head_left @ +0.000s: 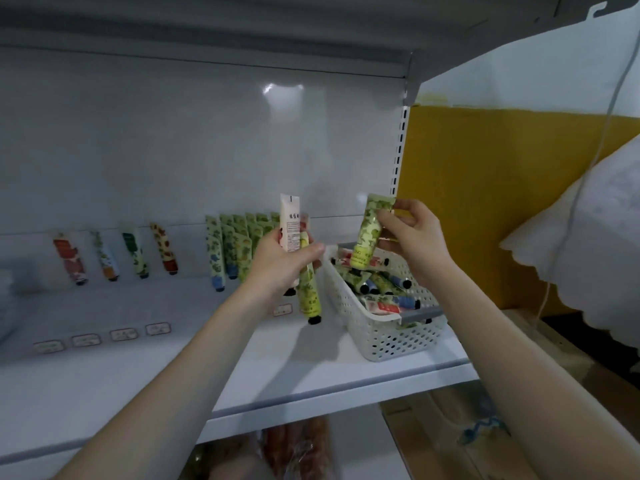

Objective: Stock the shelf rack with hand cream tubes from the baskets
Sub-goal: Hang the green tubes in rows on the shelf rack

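step: pick/sort, mid-transfer from basket to shelf.

right grip [412,233] pinches a green leaf-print tube [367,237] near its crimped end, cap down, directly above the basket [391,337] and just clear of the pile. left grip [277,261], just left of the basket, has its fingers curled round two tubes: a white tube [290,223] crimp up, and a second green tube [309,292] hanging cap down below the palm. both grips are clamped on stock, neither free.

containers: the white perforated basket sits on the shelf [311,368]. inside is a loose pile of tubes lying flat, mixed prints (green, blue, red/white), black caps. can't see the bottom, so no count.

already stocked: behind-left of the basket is a block of green tubes [239,247] in rows, caps at the lower end. well left of the basket are four single tubes [138,254], diff prints, spaced apart, w/ small labels [104,337] in front of them.

next move, my read: the greens go to the green block left of the basket, same orientation. left grip carries two, so it must release one w/o dropping the other. slot for the white tube: can't tell. risk: bumping the placed rows while reaching in.
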